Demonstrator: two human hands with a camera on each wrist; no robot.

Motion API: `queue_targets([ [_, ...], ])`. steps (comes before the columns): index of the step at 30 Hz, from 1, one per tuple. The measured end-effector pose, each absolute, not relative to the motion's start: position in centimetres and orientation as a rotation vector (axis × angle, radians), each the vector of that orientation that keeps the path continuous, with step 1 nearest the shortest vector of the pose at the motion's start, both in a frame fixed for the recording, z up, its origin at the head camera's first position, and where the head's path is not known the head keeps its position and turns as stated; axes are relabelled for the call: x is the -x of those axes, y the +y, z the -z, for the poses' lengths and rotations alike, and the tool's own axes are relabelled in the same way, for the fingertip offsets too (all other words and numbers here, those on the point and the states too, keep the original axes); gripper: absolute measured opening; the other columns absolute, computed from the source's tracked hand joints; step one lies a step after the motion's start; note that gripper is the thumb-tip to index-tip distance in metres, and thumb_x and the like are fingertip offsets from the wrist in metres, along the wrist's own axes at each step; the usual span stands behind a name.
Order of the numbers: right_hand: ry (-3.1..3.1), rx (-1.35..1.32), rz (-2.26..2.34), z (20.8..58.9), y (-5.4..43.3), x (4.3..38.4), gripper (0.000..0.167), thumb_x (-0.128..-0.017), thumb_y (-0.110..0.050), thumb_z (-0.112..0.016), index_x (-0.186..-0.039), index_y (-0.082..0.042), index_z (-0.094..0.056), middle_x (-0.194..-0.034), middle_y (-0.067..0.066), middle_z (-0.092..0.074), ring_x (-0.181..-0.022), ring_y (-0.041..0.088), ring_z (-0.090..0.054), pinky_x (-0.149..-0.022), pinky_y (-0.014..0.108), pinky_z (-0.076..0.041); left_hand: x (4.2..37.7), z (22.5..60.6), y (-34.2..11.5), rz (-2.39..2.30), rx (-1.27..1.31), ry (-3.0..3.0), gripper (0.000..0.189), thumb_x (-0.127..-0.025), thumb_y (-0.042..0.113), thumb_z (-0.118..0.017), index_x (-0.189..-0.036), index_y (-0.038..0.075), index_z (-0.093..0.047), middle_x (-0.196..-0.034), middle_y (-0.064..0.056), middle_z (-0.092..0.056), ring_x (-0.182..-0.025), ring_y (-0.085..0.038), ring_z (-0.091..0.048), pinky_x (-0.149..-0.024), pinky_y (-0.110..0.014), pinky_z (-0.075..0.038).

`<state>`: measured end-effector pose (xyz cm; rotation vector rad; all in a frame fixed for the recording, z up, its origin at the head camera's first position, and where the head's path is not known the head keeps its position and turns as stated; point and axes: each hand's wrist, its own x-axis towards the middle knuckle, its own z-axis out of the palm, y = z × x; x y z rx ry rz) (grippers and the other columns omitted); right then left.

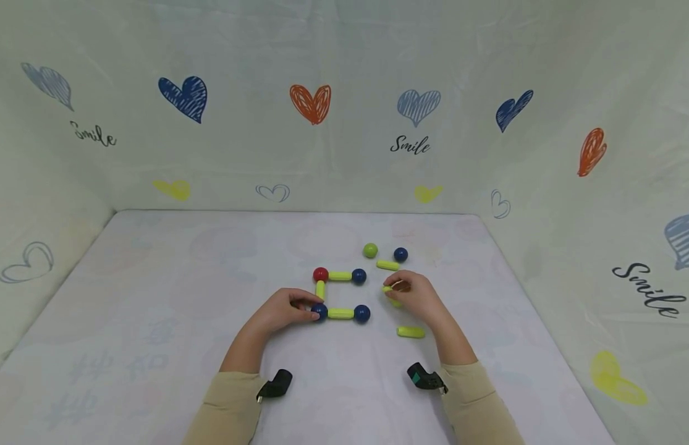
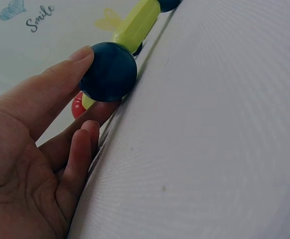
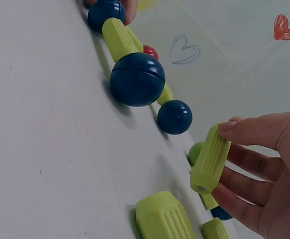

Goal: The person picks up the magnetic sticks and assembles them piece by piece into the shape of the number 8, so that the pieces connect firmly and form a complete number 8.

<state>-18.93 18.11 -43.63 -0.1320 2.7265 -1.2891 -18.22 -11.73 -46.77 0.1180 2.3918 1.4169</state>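
- Left hand [image 1: 285, 307] pinches a glossy dark-blue ball [image 2: 110, 72], seemingly steadying its attached ribbed yellow-green rod [image 1: 341, 313].
- Right hand [image 1: 418, 296] grips a loose matching rod [image 3: 211, 162], leaving one end exposed.

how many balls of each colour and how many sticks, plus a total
Blue balls: 4
Red ball: 1
Green ball: 1
Yellow-green sticks: 7, counting the one in the right hand
Total: 13
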Motion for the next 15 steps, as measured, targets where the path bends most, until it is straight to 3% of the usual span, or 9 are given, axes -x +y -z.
queue_targets([
  [15, 2.685, 0.131, 1.409, 44.3, 16.7, 18.7, 0.016, -0.090, -0.008, -0.070, -0.105, -0.010, -0.069, -0.104, 0.001, -0.066, -0.093, 0.020, -0.063, -0.079, 0.036, -0.051, 18.2, 46.9, -11.7, -1.401, -0.128, 2.409, 0.025, -0.078, 0.015, -0.083, -0.103, 0.014, -0.077, -0.081, -0.004, -0.057, -0.076, -0.020, -0.049, -0.065, -0.031, -0.040],
])
